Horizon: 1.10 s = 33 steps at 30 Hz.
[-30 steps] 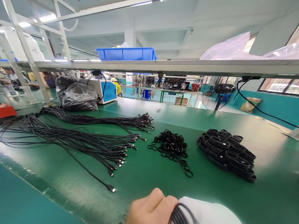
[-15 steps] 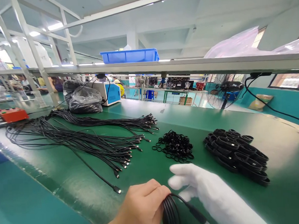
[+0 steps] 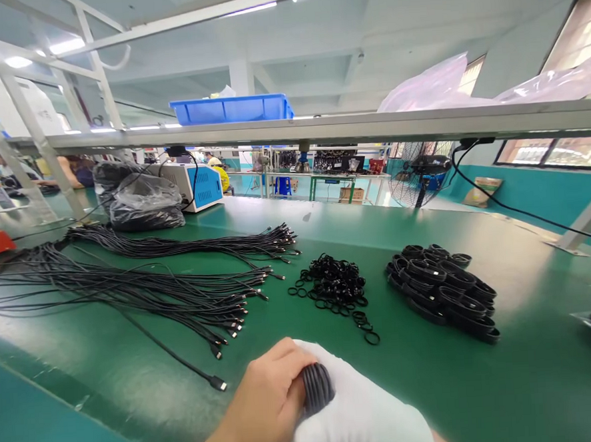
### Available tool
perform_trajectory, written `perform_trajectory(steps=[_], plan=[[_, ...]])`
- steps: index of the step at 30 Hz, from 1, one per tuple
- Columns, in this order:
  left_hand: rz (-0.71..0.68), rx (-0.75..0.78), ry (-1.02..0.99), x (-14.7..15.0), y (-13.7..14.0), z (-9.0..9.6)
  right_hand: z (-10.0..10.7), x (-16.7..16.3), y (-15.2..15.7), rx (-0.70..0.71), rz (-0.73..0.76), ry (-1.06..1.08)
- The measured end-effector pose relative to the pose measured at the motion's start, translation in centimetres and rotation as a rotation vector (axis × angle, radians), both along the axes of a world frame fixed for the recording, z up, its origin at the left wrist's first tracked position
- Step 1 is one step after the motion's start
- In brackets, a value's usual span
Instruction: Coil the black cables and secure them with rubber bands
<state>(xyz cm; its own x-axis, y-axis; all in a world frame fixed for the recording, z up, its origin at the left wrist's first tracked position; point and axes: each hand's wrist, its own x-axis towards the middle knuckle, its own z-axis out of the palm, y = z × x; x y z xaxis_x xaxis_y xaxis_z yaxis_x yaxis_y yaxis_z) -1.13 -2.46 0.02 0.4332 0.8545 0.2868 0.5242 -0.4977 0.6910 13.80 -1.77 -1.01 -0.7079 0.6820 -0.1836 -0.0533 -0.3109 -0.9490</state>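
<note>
Your left grip (image 3: pixel 268 388) is clamped on the black coil (image 3: pixel 318 387), bare fingers over its upper left side, and your right grip (image 3: pixel 359 407) (white-gloved, thumb folded across below) is closed round it from the right. So the coil sits between your 2 grips, over the near part of the counter (image 3: pixel 491 389). Its exposed windings run side by side and bow over the top; the lower end is hidden, so you can't tell its full long axis. The relation that counts, I judge: the loose ring (image 3: pixel 378 339) before the ring pile (image 3: pixel 335 280) lies ahead and right of the coil, nearer your right grip. Further right are stacked coils (image 3: pixel 443 292); leftward, 2 cable bundles (image 3: pixel 179 285) spread.
</note>
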Motion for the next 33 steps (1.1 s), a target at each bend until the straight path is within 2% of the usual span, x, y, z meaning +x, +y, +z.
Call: perform_trajectory(steps=[4,8,10,17,23,26,29,33], plan=[[0.078,-0.256,-0.068,0.3,0.2,0.4,1.0,0.0,-0.1,-0.131,-0.013,-0.058],[0.122,-0.549,-0.306,0.4,0.4,0.8,0.2,0.2,0.1,-0.160,-0.047,0.042],[0.161,-0.621,-0.360,0.6,0.4,0.8,-0.3,0.2,0.2,-0.161,-0.063,0.066],[0.324,-0.565,-0.244,1.6,0.6,0.1,-0.5,-0.1,-0.1,-0.159,-0.099,-0.006],[0.337,-0.434,0.062,1.3,1.0,0.2,0.0,-0.4,-0.2,-0.129,-0.121,-0.097],[0.360,-0.350,0.131,1.1,0.9,0.5,-0.1,-0.6,-0.1,-0.129,-0.107,-0.092],[0.294,-0.250,0.065,0.8,0.7,0.4,-0.7,-0.8,0.1,-0.159,-0.100,-0.039],[0.156,-0.061,-0.048,0.4,0.3,-0.8,-1.4,-0.9,0.4,-0.201,-0.073,-0.042]])
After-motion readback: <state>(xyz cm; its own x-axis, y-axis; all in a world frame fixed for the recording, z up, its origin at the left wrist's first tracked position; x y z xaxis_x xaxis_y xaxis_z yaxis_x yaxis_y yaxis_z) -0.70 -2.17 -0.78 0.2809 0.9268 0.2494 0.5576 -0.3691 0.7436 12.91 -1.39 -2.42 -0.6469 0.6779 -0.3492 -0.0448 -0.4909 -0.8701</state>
